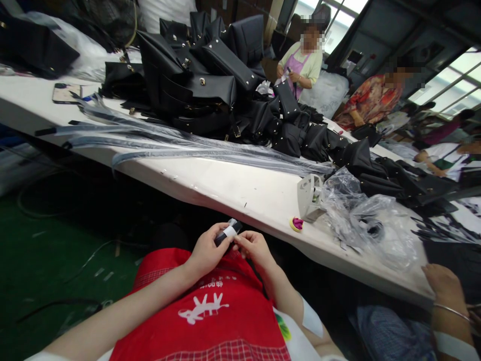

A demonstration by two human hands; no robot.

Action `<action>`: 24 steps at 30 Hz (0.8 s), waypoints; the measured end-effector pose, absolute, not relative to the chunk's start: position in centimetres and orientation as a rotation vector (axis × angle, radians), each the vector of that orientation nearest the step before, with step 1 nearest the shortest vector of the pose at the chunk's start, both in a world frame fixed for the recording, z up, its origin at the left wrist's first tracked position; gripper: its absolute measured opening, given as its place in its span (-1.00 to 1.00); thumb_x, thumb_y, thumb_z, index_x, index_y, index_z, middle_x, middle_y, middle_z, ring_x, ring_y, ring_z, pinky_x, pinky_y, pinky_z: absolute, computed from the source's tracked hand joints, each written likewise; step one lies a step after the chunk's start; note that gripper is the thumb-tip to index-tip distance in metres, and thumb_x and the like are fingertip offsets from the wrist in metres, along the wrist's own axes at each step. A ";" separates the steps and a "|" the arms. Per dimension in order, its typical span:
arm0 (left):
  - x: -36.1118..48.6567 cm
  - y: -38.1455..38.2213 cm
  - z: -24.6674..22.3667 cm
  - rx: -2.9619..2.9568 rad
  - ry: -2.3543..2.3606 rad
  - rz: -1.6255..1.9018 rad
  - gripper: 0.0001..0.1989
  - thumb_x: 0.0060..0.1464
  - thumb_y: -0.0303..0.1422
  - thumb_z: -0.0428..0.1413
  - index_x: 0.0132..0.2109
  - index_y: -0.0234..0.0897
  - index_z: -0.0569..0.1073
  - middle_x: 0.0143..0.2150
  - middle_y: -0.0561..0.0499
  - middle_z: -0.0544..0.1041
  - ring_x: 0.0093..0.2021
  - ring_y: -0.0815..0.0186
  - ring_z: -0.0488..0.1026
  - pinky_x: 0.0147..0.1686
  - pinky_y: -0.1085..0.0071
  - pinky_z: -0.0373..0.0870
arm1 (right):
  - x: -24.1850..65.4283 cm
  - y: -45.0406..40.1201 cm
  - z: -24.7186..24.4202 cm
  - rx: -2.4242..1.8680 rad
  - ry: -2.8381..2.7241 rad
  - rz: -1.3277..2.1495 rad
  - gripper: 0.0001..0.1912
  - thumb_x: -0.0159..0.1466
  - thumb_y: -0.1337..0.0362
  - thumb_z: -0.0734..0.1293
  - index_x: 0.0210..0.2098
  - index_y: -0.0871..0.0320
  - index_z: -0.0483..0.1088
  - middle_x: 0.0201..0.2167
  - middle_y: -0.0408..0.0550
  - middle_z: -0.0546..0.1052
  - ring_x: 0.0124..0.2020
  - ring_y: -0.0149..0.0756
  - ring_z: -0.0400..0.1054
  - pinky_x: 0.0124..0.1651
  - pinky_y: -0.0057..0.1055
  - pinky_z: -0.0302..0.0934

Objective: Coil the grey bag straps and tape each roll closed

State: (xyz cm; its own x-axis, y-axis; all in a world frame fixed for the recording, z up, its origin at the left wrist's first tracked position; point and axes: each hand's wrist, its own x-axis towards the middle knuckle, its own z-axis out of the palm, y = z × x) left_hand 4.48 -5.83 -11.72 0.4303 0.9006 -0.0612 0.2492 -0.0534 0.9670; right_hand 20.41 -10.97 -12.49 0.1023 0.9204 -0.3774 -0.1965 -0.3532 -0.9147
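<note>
Above the red apron on my lap, my left hand (211, 250) is closed around a small black strap-like piece (219, 240) with a white band (230, 231) wrapped around it. Close against it, my right hand (257, 250) is pinched, thumb and fingertips meeting at the edge of the white band. What exactly lies between those right fingertips is too small to make out. Both hands are just in front of the table's near edge, below its top. Part of the black piece is hidden by my left fingers.
The white table (225, 183) runs across the view. It bears piled black bags (210, 90), plastic-wrapped straps (180, 145), a phone (66, 94), a tape dispenser (308, 196), a small roll (296, 224) and clear plastic (376, 225). A co-worker's arm (447, 291) is at right; others work across the table.
</note>
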 end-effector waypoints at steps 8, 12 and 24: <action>4.3 -5.6 -12.0 1.513 1.005 0.746 -0.73 0.11 -0.25 0.07 -0.08 -0.26 0.44 -0.18 -0.04 0.56 -0.18 0.21 0.49 -0.11 0.29 0.39 | 20.0 -11.4 -12.2 -1.321 -0.677 1.476 -0.61 0.05 0.00 0.45 -0.50 0.24 0.41 -0.63 -0.09 0.50 -0.77 -0.58 0.10 -0.69 -0.58 -0.16; 4.2 -5.4 -11.8 1.474 1.062 0.805 -0.69 0.08 -0.27 0.06 -0.03 -0.27 0.39 -0.23 -0.01 0.53 -0.25 0.25 0.48 -0.20 0.34 0.39 | 20.4 -12.0 -10.9 -1.106 -0.512 1.574 -0.71 0.02 0.13 0.48 -0.46 0.22 0.41 -0.62 -0.14 0.46 -0.74 -0.58 0.06 -0.68 -0.58 -0.15; 4.0 -5.6 -10.5 1.947 0.880 0.744 -0.82 0.15 -0.38 0.01 -0.22 -0.20 0.52 -0.27 -0.02 0.51 -0.23 0.27 0.45 -0.17 0.37 0.35 | 20.9 -12.0 -11.3 -0.813 0.024 1.837 -0.82 0.08 0.26 0.42 -0.41 0.23 0.38 -0.60 -0.24 0.33 -0.70 -0.59 -0.09 -0.64 -0.59 -0.12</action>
